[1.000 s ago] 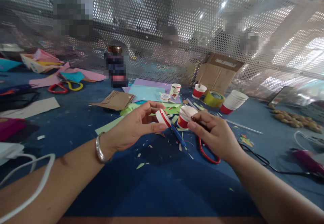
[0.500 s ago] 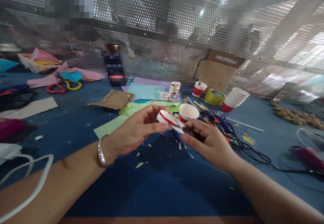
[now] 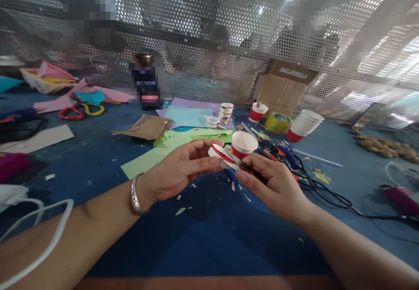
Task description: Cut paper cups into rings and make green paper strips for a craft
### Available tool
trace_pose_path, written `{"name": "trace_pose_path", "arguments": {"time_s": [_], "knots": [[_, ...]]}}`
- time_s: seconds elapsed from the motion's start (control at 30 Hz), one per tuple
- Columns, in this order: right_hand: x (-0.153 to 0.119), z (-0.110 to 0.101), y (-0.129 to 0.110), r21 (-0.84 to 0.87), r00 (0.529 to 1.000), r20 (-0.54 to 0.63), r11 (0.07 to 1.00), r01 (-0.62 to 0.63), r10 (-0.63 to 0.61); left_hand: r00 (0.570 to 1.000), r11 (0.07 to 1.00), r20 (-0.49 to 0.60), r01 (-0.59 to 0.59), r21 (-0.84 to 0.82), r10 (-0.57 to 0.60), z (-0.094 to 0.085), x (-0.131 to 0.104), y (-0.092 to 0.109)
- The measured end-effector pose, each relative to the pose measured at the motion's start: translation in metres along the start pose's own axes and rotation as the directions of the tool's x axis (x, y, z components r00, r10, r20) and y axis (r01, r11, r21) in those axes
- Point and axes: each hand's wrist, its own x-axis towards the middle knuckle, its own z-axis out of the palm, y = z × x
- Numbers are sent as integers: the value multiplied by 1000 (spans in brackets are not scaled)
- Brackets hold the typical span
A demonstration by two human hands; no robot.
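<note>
My left hand (image 3: pixel 178 167), with a silver bangle at the wrist, pinches a small white and red cut cup piece (image 3: pixel 223 154). From the right, my right hand (image 3: pixel 275 185) grips a thin dark tool (image 3: pixel 253 171), perhaps a small cutter or scissors; most of it is hidden by the fingers. Its front end touches the cup piece. Just behind the hands stands an upright red and white paper cup (image 3: pixel 245 142). Paper scraps (image 3: pixel 180 211) lie on the blue table below the hands.
Green paper (image 3: pixel 140 163), folded cardboard (image 3: pixel 152 127) and red and yellow scissors (image 3: pixel 72 112) lie left. Yellow tape (image 3: pixel 278 122), stacked cups (image 3: pixel 304 126) and a blue glue gun (image 3: pixel 290 154) with a black cable are right. A mesh screen (image 3: pixel 196 41) rises behind.
The cup piece and my left hand have shifted slightly right and down. My right hand has moved a little right, still gripping the tool.
</note>
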Motion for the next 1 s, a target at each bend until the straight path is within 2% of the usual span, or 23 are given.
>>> {"name": "trace_pose_path", "arguments": {"time_s": [0.1, 0.3, 0.6, 0.87, 1.0], "knots": [[-1, -1, 0, 1, 1000, -9, 1000, 7, -7, 999, 999, 4, 39, -24, -39, -3, 0, 1], [-2, -1, 2, -9, 1000, -9, 1000, -5, 4, 997, 995, 65, 50, -84, -45, -7, 1, 1], [-4, -1, -1, 30, 996, 79, 999, -30, 28, 996, 997, 84, 32, -72, -26, -6, 3, -2], [-5, -1, 1, 63, 992, 122, 997, -34, 27, 999, 1000, -26, 22, -1, -22, -10, 4, -1], [-4, -1, 1, 44, 994, 113, 999, -9, 4, 999, 1000, -44, 6, 17, -5, -11, 4, -1]]}}
